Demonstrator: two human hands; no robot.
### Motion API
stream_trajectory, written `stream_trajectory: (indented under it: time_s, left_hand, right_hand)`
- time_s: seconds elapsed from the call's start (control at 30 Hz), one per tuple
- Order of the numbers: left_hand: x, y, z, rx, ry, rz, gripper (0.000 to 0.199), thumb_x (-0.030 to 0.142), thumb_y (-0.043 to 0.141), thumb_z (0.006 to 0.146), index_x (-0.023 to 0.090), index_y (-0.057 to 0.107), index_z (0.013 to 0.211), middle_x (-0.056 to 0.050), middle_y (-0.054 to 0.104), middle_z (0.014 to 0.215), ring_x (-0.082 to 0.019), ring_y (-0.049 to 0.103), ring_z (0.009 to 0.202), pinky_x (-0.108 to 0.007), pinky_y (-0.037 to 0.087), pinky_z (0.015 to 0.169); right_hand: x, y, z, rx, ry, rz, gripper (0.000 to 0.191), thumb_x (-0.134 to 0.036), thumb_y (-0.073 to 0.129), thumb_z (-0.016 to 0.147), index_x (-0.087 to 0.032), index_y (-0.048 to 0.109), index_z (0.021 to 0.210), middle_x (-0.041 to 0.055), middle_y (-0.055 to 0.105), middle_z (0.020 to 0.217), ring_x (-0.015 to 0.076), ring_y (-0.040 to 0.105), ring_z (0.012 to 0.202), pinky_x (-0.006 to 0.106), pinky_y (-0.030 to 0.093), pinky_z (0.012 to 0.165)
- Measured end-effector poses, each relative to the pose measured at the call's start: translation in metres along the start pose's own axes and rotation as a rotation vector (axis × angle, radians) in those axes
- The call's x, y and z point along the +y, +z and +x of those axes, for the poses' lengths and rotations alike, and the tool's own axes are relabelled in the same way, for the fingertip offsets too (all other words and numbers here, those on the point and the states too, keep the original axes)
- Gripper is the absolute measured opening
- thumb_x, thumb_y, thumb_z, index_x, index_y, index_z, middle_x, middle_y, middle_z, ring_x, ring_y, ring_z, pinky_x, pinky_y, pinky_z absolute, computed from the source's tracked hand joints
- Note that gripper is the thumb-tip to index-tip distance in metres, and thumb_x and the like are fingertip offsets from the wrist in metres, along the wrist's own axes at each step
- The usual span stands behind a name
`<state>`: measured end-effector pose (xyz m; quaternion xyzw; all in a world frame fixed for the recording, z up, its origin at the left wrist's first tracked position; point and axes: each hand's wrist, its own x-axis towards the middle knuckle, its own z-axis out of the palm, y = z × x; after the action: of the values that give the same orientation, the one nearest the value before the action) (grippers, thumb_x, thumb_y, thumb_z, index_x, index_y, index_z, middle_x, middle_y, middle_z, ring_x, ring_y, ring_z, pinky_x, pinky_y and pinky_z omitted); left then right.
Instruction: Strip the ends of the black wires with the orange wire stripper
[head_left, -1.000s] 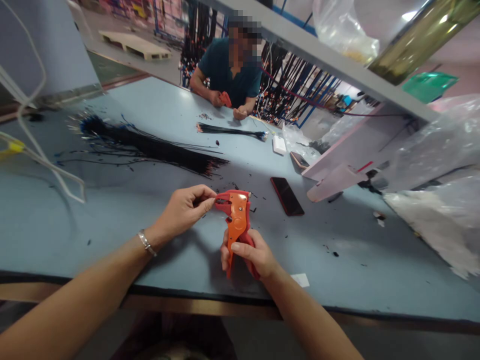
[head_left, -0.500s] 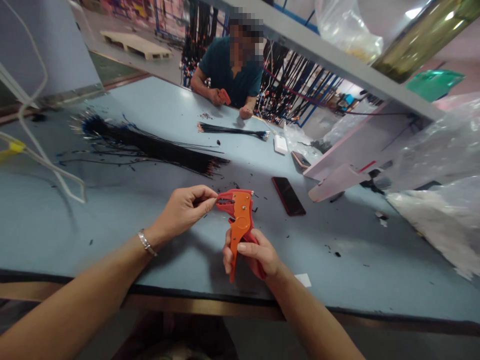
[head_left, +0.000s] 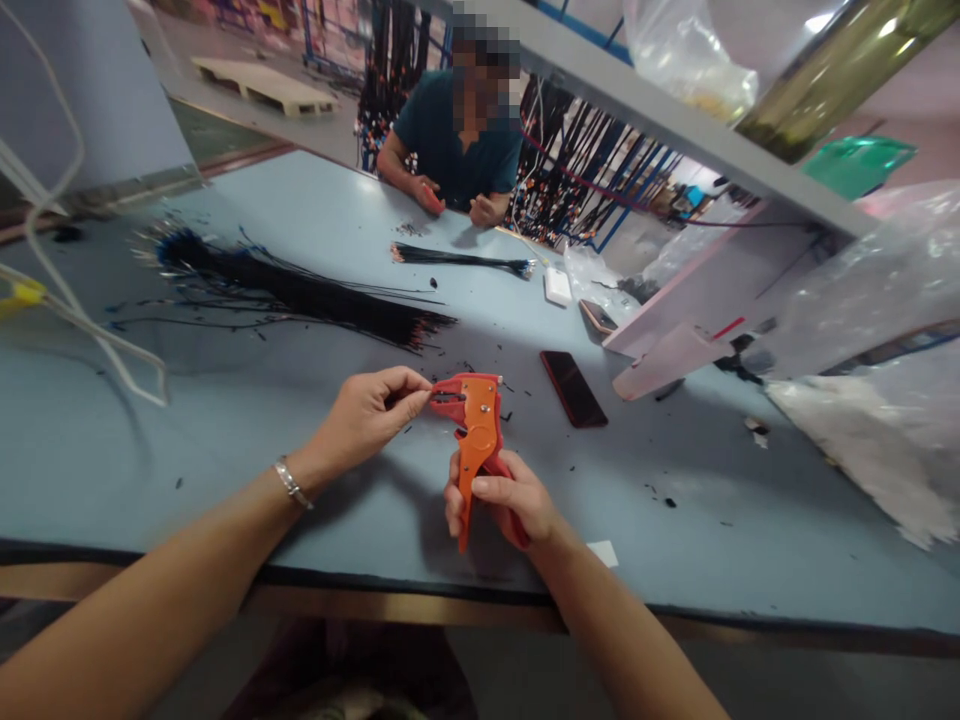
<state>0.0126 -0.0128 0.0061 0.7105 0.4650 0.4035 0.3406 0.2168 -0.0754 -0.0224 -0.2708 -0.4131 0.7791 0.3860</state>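
Observation:
My right hand (head_left: 517, 497) is wrapped around the handles of an orange and red wire stripper (head_left: 480, 415), held upright above the table with its jaws pointing left. My left hand (head_left: 379, 410) is closed in a pinch right at the jaw tips; what lies between the fingertips is too small to make out. Beyond my hands lies a large bundle of black wires (head_left: 300, 285), with bare or coppery ends on the right and blue and silvery ends on the left.
A dark phone (head_left: 573, 388) lies right of the stripper. Farther back are a smaller wire bundle (head_left: 461, 258) and a white box (head_left: 556, 286). Across the table a co-worker (head_left: 457, 140) holds a red tool (head_left: 432, 198). Plastic bags (head_left: 862, 420) lie at right, a white cable (head_left: 105, 340) at left.
My hands and the wire stripper keep nearly the same pose, with the view shifted slightly. The co-worker's red tool is lower, and the co-worker's hands are closer together.

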Motion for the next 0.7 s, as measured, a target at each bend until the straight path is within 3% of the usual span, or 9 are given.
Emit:
stream_trajectory:
  time_s: [0.4,0.7]
  left_hand:
    - [0.0006,0.001,0.0008,-0.043,-0.053,-0.161,0.028,0.041,0.059,0.084,0.015,0.068,0.084,-0.003,0.067,0.077,-0.015,0.058,0.072,-0.023,0.045,0.068]
    - [0.0028,-0.0014,0.001,-0.044,-0.023,-0.122,0.028,0.04,0.057,0.083,0.014,0.067,0.082,-0.002,0.064,0.072,-0.013,0.054,0.066,-0.022,0.042,0.061]
  right_hand:
    - [0.0036,-0.0006,-0.0002,0.043,-0.008,-0.043,0.033,-0.036,0.075,0.075,-0.011,0.06,0.089,0.0034,0.064,0.069,0.0174,0.065,0.052,0.026,0.052,0.043]
    - [0.0015,0.0002,-0.0011,0.022,-0.016,-0.089,0.032,-0.038,0.073,0.077,-0.011,0.059,0.089,0.0034,0.064,0.068,0.0163,0.064,0.052,0.025,0.053,0.043]
